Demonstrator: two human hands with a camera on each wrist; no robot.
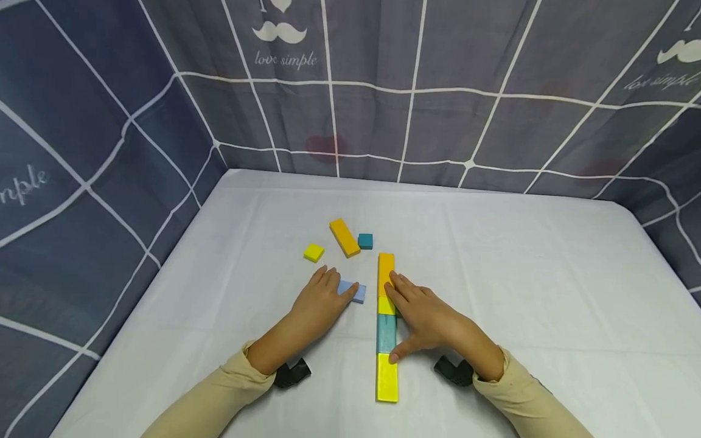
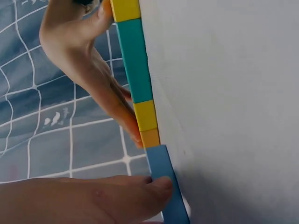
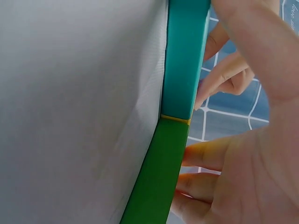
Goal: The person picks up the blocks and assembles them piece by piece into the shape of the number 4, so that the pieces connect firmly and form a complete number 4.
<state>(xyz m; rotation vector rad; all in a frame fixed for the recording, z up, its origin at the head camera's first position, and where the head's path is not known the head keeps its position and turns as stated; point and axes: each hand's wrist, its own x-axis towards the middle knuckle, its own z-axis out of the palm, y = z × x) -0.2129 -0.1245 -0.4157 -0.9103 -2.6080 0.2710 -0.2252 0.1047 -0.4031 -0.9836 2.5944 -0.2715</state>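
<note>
A row of wooden blocks runs away from the person: a near yellow block [image 1: 387,380], a teal block [image 1: 386,333], a small yellow block [image 1: 386,305] and an orange block [image 1: 386,267]. My right hand [image 1: 429,316] lies spread along its right side, thumb at the near yellow block and fingertips on the orange one. Mostly hidden under that hand, a green block [image 3: 154,172] sits against the row; the right wrist view shows it large. Left of the row, my left hand [image 1: 319,298] pinches a light blue block [image 1: 358,295], thumb on its side [image 2: 166,172].
Beyond the left hand lie a small yellow block [image 1: 314,252], a slanted orange block [image 1: 345,238] and a small blue-teal block [image 1: 365,241]. White cloth covers the table [image 1: 520,267]. Dark checked curtains [image 1: 372,121] enclose its back and sides.
</note>
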